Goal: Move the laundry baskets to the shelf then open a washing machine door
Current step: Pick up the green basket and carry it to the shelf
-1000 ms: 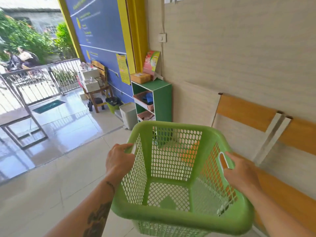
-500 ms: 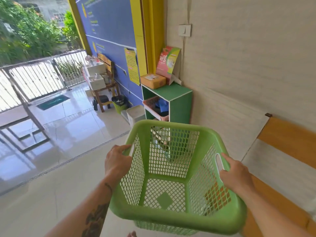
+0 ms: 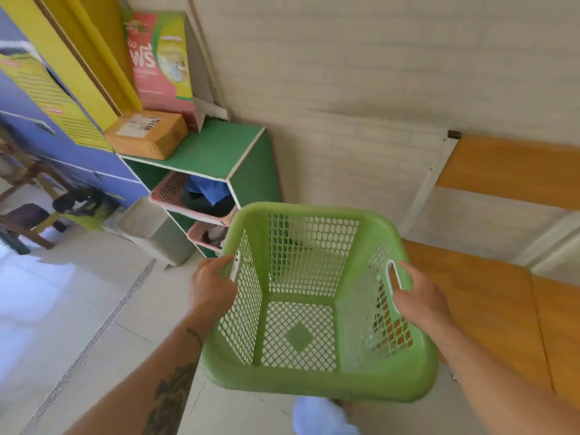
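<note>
I carry an empty green mesh laundry basket (image 3: 310, 384) in front of me above the floor. My left hand (image 3: 212, 285) grips its left handle and my right hand (image 3: 419, 301) grips its right handle. Just ahead to the left stands the green shelf (image 3: 219, 149) against the wall. Its upper compartment holds a pink basket (image 3: 171, 191) with blue and dark cloth in it. A second pink basket (image 3: 201, 232) sits in the compartment below, partly hidden behind the green basket's rim. No washing machine is in view.
An orange parcel (image 3: 147, 133) and a red-and-green box (image 3: 158, 58) sit on the shelf top. A grey bin (image 3: 157, 230) stands left of the shelf. An orange bench (image 3: 489, 306) runs along the wall on the right. Pale tiled floor (image 3: 69, 315) spreads left.
I have walked closer to the green shelf with the basket; the shelf now looms just beyond the basket's far rim. Both hands keep the same grip on the handles.
</note>
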`<state>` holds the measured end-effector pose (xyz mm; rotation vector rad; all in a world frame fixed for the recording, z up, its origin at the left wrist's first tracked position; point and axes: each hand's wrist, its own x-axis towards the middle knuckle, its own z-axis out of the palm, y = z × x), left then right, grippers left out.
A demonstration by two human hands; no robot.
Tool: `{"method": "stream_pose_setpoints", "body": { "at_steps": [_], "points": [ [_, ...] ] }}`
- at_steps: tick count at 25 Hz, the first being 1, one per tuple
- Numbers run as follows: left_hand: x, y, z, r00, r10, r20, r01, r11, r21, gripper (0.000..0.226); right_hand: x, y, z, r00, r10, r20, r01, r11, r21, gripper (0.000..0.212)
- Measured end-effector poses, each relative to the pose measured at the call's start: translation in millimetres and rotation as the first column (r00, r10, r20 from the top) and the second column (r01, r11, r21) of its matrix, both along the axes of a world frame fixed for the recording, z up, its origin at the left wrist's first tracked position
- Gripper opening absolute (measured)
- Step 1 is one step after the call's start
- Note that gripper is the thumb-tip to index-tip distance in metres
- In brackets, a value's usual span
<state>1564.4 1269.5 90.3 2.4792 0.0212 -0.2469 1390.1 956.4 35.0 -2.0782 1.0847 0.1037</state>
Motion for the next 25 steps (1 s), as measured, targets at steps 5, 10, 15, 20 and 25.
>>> {"method": "stream_pose_setpoints", "body": {
  "at_steps": [5,10,15,20,25],
  "points": [
    [87,-47,-82,0.977,-0.106,-0.186,0.100,0.994,-0.041,0.067,53,-15,-69,0.977,-0.190,-0.100,0.205,0.965,0.164,0.084],
    [144,-81,-173,0.933,-0.091,-0.349,0.083,0.996,-0.038,0.067,102,-22,-142,0.940,-0.294,-0.175,0.329,0.915,0.232,0.082],
    [185,-96,-256,0.881,-0.104,-0.461,0.081,0.994,-0.069,0.066,132,-15,-211,0.934,-0.318,-0.163,0.354,0.888,0.293,0.092],
    [199,-91,-305,0.811,-0.141,-0.568,0.065,0.986,-0.152,0.068,140,-16,-249,0.920,-0.328,-0.217,0.379,0.885,0.270,0.091],
    [209,-99,-307,0.786,-0.299,-0.541,0.315,0.947,-0.065,0.068,140,-20,-248,0.920,-0.280,-0.275,0.353,0.896,0.270,0.087]
  ]
}}
